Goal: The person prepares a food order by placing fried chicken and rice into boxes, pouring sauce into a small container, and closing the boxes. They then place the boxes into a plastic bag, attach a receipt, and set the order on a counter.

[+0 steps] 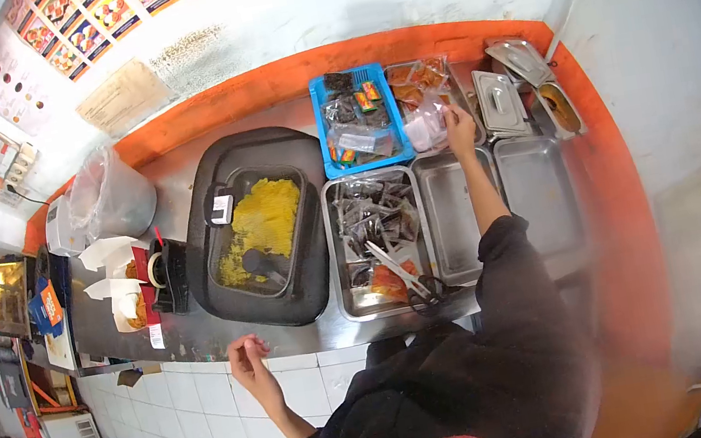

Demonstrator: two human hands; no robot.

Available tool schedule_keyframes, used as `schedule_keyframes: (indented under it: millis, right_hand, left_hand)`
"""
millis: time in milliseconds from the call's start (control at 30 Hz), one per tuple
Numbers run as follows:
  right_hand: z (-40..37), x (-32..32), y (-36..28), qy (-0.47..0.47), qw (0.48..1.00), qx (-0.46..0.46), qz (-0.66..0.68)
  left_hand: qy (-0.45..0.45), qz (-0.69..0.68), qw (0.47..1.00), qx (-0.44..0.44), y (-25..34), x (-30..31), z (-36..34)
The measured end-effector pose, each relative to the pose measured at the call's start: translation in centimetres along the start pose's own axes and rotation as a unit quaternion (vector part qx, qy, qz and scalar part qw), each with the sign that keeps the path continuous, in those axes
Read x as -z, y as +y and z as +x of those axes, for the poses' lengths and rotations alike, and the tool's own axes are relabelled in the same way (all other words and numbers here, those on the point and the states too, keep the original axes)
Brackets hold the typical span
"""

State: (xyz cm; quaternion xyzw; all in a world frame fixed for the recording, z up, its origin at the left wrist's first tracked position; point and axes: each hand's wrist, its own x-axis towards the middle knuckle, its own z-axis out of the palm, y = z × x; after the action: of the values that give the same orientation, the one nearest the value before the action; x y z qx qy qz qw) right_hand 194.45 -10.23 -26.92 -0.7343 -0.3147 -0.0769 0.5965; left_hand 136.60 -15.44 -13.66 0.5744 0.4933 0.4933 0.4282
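Observation:
My right hand (459, 127) reaches out to the back of the counter, its fingers closed on a clear plastic bag (425, 128) with whitish contents. That bag lies at the front of a tray of orange-red packets (418, 80). Beside it is a blue basket (406, 148) holding dark packets and small orange-green rolls. My left hand (252, 367) hangs by the counter's front edge, fingers curled together; a small pinkish bit shows at the fingertips, too small to name. Scissors (396, 265) rest on a steel tray (339, 267) of dark sachets, between my hands.
Two steel trays (443, 204) stand under and beside my right arm. Steel lids (499, 101) lie at the back right. A black tub (201, 188) holds yellow crumbs and a dark scoop (262, 265). Leftward are a tape dispenser (169, 275), open food boxes (124, 296) and a lined bucket (117, 201).

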Motion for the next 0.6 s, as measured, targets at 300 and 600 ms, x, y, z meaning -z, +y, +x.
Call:
schedule_keyframes:
  millis: [300, 600]
  right_hand:
    - [2.4, 2.6, 0.3, -0.057, 0.957, -0.121, 0.258]
    - [-2.2, 4.4, -9.9, -0.087, 0.906, -0.037, 0.413]
  left_hand:
    - [-0.151, -0.091, 0.984, -0.012, 3.1, -10.6, -0.6]
    - [-0.294, -0.161, 0.942, 0.012, 3.6, -18.1, -0.9]
